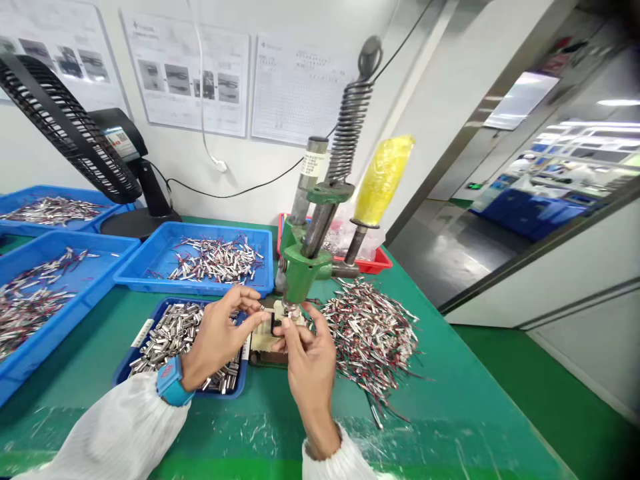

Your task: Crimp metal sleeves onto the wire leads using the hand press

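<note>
A green hand press (302,267) with a coiled spring and a yellow-wrapped handle (384,180) stands over a pale fixture (265,339). On the fixture's left side my left hand (220,333) pinches a small metallic piece between thumb and fingertips. My right hand (311,353) is at the fixture's right, under the press head, thumb and fingers closed around something too small and hidden to name. Short metal cylinders fill a dark blue tray (234,388) beside my left wrist. A loose heap of thin parts with red and black wires (373,333) lies right of the press.
Blue trays (193,287) of wired parts stand at the back and the far left (65,327). Behind the press is a red tray (383,261) with plastic bags. A black fan (75,133) stands at the back left. The table edge slopes along the right.
</note>
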Tool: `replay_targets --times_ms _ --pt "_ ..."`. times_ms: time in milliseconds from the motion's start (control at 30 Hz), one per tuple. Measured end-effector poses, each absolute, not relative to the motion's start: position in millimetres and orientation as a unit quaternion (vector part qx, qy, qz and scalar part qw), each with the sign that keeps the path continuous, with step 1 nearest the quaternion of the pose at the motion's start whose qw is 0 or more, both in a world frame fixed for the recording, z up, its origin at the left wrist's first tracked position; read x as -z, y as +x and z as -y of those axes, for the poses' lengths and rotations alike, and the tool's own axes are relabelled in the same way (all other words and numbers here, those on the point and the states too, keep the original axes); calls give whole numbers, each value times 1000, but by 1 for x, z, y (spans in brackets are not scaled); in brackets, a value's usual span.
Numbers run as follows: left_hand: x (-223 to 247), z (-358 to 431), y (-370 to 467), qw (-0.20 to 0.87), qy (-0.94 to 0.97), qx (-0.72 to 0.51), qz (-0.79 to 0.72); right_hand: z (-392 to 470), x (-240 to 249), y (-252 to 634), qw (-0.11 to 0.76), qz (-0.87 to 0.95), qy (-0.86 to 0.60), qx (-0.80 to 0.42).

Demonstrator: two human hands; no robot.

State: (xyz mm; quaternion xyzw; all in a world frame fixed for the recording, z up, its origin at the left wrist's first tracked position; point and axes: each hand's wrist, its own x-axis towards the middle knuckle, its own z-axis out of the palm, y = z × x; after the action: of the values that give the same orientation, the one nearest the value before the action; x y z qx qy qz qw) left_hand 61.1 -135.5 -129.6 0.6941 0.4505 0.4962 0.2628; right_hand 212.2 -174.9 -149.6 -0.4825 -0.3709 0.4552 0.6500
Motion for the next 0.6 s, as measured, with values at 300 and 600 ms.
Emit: replay_targets --times_ms 300,600 --pt "134 128 69 363 660 -504 -423 170 165 223 601 362 -506 -502" --pt "134 124 78 324 699 -494 -402 162 170 220 582 384 -543 -469"
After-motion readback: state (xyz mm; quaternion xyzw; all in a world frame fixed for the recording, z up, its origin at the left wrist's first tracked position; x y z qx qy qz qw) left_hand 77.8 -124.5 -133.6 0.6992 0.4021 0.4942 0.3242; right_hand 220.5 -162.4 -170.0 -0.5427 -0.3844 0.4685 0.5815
